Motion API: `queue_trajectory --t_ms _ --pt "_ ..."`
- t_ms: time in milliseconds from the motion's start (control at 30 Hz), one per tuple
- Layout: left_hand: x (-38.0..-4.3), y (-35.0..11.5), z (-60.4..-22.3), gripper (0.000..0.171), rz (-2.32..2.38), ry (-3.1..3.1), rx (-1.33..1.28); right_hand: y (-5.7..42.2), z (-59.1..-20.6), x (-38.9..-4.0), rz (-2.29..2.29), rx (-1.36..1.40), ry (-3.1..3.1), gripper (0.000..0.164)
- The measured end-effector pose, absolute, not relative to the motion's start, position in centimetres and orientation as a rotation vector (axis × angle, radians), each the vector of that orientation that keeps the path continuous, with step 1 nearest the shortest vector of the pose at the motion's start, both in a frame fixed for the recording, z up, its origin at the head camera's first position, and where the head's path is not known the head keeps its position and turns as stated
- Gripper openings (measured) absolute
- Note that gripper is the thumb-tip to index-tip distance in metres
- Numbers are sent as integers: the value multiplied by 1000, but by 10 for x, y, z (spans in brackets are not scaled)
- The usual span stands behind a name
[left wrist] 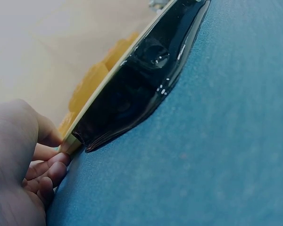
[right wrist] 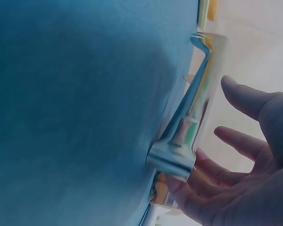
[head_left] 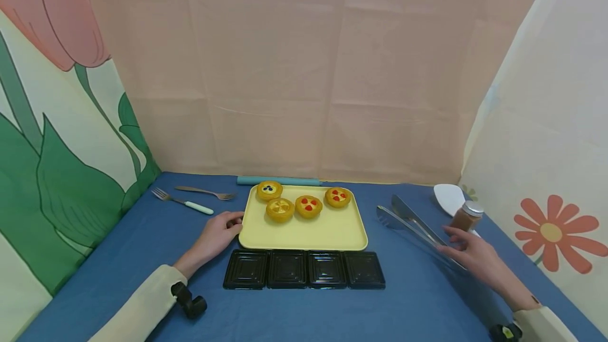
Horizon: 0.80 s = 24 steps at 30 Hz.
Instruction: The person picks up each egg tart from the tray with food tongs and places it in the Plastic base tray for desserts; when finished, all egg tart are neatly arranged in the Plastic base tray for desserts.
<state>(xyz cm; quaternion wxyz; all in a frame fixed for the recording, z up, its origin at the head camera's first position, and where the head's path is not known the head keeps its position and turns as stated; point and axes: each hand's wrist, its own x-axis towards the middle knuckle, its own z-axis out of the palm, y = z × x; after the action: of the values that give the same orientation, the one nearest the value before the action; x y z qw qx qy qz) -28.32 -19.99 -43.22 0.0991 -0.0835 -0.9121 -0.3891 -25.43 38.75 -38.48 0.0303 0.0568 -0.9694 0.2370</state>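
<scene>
My left hand [head_left: 219,234] holds the left edge of a yellow tray [head_left: 304,237], thumb at the rim and fingers curled against it in the left wrist view. Several small tarts sit on the tray: one with blue berries [head_left: 269,190], a plain-topped one [head_left: 280,210], and two with red pieces, a nearer tart [head_left: 309,207] and a farther tart [head_left: 338,197]. My right hand [head_left: 472,257] is at the near end of metal tongs [head_left: 418,227]. In the right wrist view its thumb stands away from the tongs, while the lower fingers touch their closed end.
A black tray with several square wells [head_left: 304,269] lies before the yellow tray. Two forks, one all-metal [head_left: 204,191] and one pale-handled [head_left: 182,202], lie left. A teal roll [head_left: 280,180] is behind. A shaker jar [head_left: 467,216] and white dish [head_left: 448,198] stand right.
</scene>
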Motion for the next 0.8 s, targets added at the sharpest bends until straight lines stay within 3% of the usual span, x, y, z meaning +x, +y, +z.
queue_trajectory --t_ms 800 --pt "-284 -200 -432 40 -1171 -2708 -227 370 -394 -272 664 493 -2839 55"
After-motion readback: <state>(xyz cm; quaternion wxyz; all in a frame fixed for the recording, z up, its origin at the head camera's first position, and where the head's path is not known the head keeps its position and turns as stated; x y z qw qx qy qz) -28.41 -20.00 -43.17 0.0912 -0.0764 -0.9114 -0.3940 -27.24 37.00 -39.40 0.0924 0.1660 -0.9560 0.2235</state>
